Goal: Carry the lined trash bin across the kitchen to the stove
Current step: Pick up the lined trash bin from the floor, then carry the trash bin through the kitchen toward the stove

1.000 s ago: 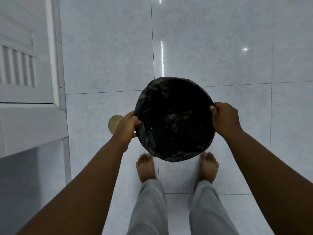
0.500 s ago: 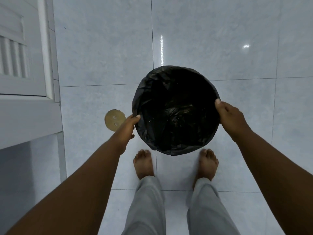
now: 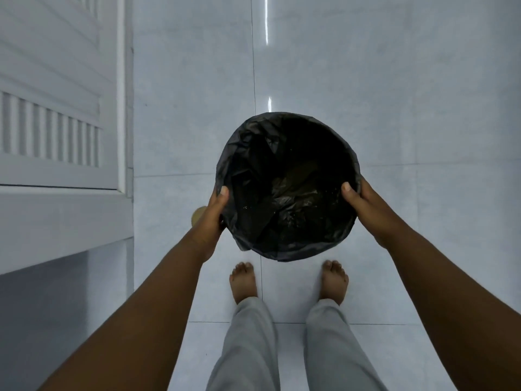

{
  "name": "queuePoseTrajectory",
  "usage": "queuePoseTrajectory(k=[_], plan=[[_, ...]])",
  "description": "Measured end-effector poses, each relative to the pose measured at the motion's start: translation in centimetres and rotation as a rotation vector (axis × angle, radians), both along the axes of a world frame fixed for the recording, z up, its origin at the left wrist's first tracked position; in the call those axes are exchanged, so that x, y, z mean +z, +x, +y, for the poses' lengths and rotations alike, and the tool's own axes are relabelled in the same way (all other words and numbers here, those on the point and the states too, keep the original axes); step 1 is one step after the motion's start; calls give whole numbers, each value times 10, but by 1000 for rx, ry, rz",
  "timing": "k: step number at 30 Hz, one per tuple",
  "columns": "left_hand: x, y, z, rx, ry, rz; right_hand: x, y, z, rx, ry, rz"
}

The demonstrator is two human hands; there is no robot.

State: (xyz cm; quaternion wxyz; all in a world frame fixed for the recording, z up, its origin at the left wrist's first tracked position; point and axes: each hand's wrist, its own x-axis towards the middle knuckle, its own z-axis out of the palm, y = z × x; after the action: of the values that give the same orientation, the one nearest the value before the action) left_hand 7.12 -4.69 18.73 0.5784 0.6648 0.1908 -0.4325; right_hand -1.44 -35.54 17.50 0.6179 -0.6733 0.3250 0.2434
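A round trash bin (image 3: 287, 131) lined with a crumpled black bag is in front of me, seen from straight above. My left hand (image 3: 212, 211) grips its left rim, thumb hooked inside the liner. My right hand (image 3: 363, 206) grips the right rim the same way, thumb over the edge. The bin's outer wall is hidden by the liner, and its base is out of sight. Small specks lie on the bag's bottom. No stove is in view.
A white louvred cabinet door (image 3: 56, 108) and a counter edge (image 3: 64, 218) stand close on my left. A brass floor drain cover (image 3: 197, 214) peeks out behind my left wrist. My bare feet (image 3: 244, 282) stand on pale grey floor tiles (image 3: 394, 94).
Both hands shifted from the outer sides of the rim to a firmer hold with thumbs inside the liner. The bin now covers more of the drain cover; the cabinet looms larger on the left.
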Motion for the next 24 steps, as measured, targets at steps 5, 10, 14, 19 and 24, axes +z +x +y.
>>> queuePoseTrajectory(k=[5,10,14,19,24], plan=[[159,29,-33,40,-90,-102,160,35,-25,5,2,-102],[318,42,-59,36,-105,-255,331,56,-46,1,-3,-276],[406,51,-78,24,-163,-357,431,60,-65,37,-57,-388],[487,65,-107,23,-251,-483,508,66,-95,15,-71,-464],[529,76,-136,57,-349,-576,543,80,-118,-9,-40,-559]])
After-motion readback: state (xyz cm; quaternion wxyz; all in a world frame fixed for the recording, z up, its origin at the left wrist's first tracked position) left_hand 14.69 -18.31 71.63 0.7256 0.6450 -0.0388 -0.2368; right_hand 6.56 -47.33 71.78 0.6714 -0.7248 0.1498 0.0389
